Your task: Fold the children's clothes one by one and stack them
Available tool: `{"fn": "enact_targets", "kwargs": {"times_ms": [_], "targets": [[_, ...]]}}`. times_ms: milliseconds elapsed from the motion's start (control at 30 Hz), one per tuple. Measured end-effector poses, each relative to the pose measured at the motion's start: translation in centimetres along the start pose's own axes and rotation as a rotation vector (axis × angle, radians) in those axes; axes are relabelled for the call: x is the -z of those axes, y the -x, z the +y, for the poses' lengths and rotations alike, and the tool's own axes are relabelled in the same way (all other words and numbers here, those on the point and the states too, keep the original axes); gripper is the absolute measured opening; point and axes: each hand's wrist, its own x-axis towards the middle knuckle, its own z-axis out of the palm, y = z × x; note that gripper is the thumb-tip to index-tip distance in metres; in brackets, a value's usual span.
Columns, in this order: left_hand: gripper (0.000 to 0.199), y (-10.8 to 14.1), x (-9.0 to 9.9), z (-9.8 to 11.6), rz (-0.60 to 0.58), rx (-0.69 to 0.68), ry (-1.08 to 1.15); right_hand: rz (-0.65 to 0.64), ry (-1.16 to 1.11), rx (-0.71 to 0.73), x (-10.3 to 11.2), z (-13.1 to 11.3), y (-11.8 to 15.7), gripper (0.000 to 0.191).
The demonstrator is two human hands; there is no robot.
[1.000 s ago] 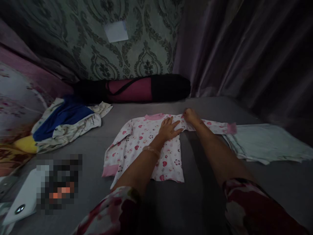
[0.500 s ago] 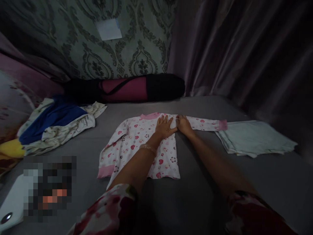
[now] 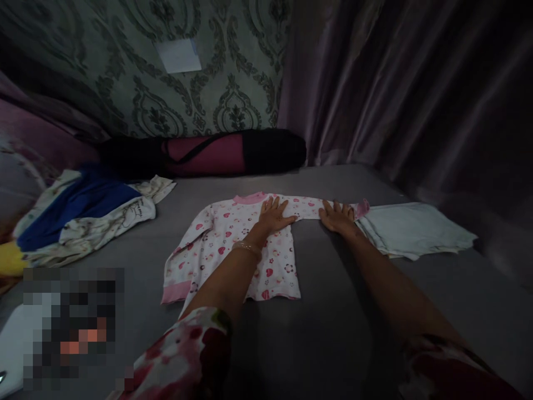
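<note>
A white long-sleeved shirt (image 3: pixel 225 233) with pink hearts, flowers, pink collar and cuffs lies on the grey sheet (image 3: pixel 325 333). My left hand (image 3: pixel 275 215) rests with fingers spread on its upper right part, near the shoulder. On the sleeve stretched out to the right, my right hand (image 3: pixel 336 216) lies flat, fingers apart, short of the cuff. That pink cuff is slightly raised beside a pale green stack of cloth (image 3: pixel 416 229). The other sleeve bends down at the left.
Crumpled blue and white clothes (image 3: pixel 95 205) lie at the left. A black and pink roll bag (image 3: pixel 208 154) rests against the patterned wall. At the lower left is a white phone-like object (image 3: pixel 20 339), partly blurred out. Curtains hang at the right.
My right hand has slid right along the sleeve, from near the shoulder toward the cuff, and its fingers have spread. The cuff has lifted a little. My left hand stays near the shoulder.
</note>
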Motion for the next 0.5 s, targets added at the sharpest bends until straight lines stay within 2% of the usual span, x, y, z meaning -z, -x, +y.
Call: {"fn": "enact_targets", "kwargs": {"times_ms": [167,300,400,500], "targets": [[0.094,0.0,0.6,0.0,-0.031,-0.009,0.04,0.067,0.015,0.008,-0.5,0.1,0.2,0.062],[0.092,0.9,1.6,-1.1,-0.094,-0.06,0.175,0.058,0.035,0.007,-0.4,0.1,0.3,0.063],[0.082,3.0,2.3,-2.7,-0.048,-0.111,0.276,0.09,0.024,0.017,-0.4,0.1,0.1,0.064],[0.074,6.5,3.5,-4.6,0.03,-0.145,0.38,0.108,0.017,0.016,-0.7,0.2,-0.3,0.064]]}}
